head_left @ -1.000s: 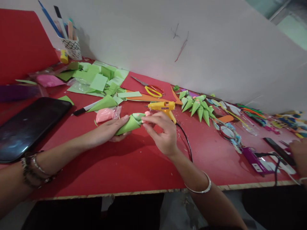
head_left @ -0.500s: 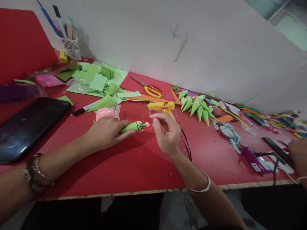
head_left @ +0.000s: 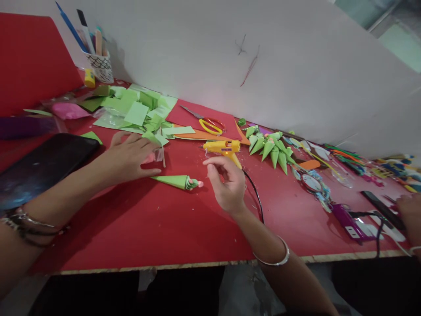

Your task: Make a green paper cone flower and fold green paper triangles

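A green paper cone (head_left: 173, 180) with small pink balls at its wide end lies on the red table. My left hand (head_left: 126, 160) is beside the cone's pointed end, fingers spread. Partly covered by its fingers is a plastic packet of soft pink material (head_left: 149, 159). My right hand (head_left: 228, 182) is held right of the cone, thumb and index finger pinched together. Whatever lies in that pinch, if anything, is too small to make out. Just behind it a yellow glue gun (head_left: 221, 146) rests with its nozzle pointing left.
Green paper pieces (head_left: 134, 112) are heaped at the back, near scissors (head_left: 210, 126) on red paper. Joined green cones (head_left: 272, 149) lie behind right. A dark tray-like object (head_left: 49, 162) is at left, a purple power strip (head_left: 353, 224) at right by another person's hand (head_left: 409, 210).
My left hand has let go of the green paper cone, which now lies on the table. That hand has moved left and back, fingers spreading over the pink packet. My right hand stays pinched.
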Demonstrator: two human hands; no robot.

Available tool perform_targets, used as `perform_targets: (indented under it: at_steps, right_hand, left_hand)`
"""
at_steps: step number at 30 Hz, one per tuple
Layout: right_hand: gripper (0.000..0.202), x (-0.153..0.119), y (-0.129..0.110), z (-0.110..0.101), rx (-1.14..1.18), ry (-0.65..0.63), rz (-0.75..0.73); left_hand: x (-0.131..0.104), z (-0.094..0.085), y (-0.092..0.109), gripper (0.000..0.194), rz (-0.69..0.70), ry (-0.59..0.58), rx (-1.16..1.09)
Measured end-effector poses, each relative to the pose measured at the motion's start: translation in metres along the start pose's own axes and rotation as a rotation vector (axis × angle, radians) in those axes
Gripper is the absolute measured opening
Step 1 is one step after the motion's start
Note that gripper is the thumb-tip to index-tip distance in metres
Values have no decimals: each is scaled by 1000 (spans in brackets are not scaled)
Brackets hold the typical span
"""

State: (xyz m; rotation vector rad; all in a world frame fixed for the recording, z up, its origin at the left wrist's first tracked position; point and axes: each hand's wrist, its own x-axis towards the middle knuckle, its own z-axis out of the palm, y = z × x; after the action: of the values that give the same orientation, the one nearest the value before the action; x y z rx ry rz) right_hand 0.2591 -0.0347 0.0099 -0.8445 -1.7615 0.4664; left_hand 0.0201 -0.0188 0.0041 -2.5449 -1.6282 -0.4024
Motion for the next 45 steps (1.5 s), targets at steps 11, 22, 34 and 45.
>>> perform_targets:
  at_steps: [11,22,34,45]
  right_hand:
    - [19,-1,1,3,11,-317,-46]
    - [16,-4,-2,6,-95,-410,-94]
    - [10,-9,-6,13,-67,-388,-62]
    - [5,-10,-7,13,-88,-393,-40]
  left_hand:
    - [2,3,39,56,142,231,-97]
    - [-4,6,52,62,255,174,-280]
    - [-9,4,63,58,422,301,-195]
    - [-10,4,64,54,396,298,-265]
